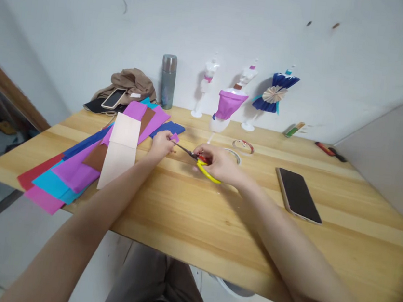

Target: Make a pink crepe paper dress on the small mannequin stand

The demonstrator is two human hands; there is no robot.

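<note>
My right hand (218,163) is closed around the yellow-handled scissors (208,172), whose dark blades point left toward my other hand. Between the fingers of my left hand (163,144) is a small piece of purple paper (175,138), with the scissor tips close by it; whether they touch it I cannot tell. Just beyond stands a small dress form wearing purple paper (230,105). Two tape rolls, one reddish (243,147) and one pale (238,156), lie behind my right hand, the pale one partly hidden by it.
Coloured paper sheets (119,154) are piled at the left, some over the table edge. A phone (299,195) lies at the right. Along the wall stand a flask (167,81), a bare dress form (209,72) and one in blue paper (267,107). A cloth heap (132,84) holds another phone (114,98).
</note>
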